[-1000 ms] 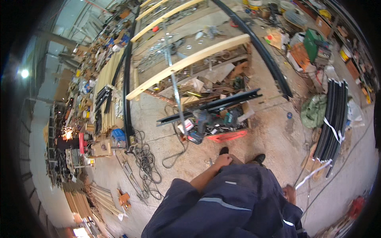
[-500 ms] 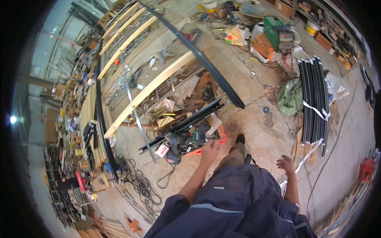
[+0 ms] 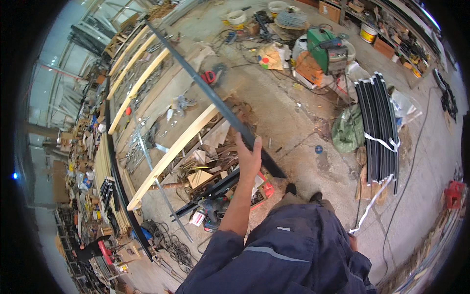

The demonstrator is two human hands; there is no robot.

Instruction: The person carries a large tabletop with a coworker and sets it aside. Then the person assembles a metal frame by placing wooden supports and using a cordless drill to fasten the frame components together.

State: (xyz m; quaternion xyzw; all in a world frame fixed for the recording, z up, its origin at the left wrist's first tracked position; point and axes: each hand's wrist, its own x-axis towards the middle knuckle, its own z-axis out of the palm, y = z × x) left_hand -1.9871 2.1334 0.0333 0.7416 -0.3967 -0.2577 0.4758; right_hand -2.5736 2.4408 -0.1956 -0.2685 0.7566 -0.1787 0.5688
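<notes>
My left hand (image 3: 249, 159) reaches forward to the near end of a long black metal beam (image 3: 219, 102). The thumb lies over the beam on one side with the fingers on the other, so the hand is closed around it. Pale wooden slats run off this beam, the nearest slat (image 3: 172, 158) just left of my hand. Only a small part of my right hand (image 3: 353, 241) shows beside my jacket, by a white strap (image 3: 369, 209). Its fingers are hidden.
Below my left arm lie a cordless drill (image 3: 213, 211) and a red toolbox edge (image 3: 267, 190). Tied black bars (image 3: 379, 132) lie to the right, next to a green sack (image 3: 348, 128). A green machine (image 3: 320, 49) stands farther back; cables (image 3: 171, 243) coil at left.
My left hand has moved forward from above the toolbox onto the black beam. My right hand has dropped back beside my body. The view has shifted, and both shoes now show.
</notes>
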